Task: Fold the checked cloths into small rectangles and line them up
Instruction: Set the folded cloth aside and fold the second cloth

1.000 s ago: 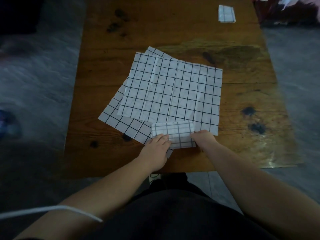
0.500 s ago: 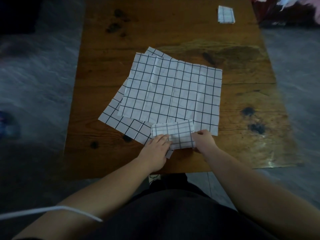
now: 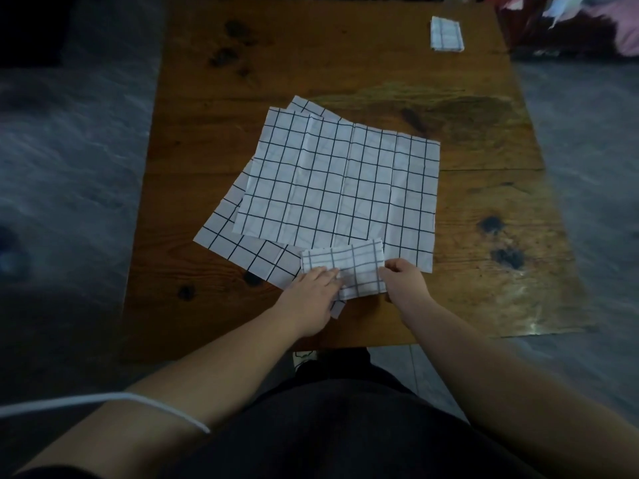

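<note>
- The spread cloths read to me as white with a black grid.
- The near folded cloth is white with greyer checks.
- The far folded cloth is white with faint dark checks.
- My bench is brown wood with dark knots.
- The floor is mottled grey.

Lower cloth mostly hidden under top cloth; far-corner clutter blurred, cut off by frame.

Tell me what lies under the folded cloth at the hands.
The folded cloth overlaps the spread cloths, its near edge over the table. Anything directly beneath is covered.
</note>
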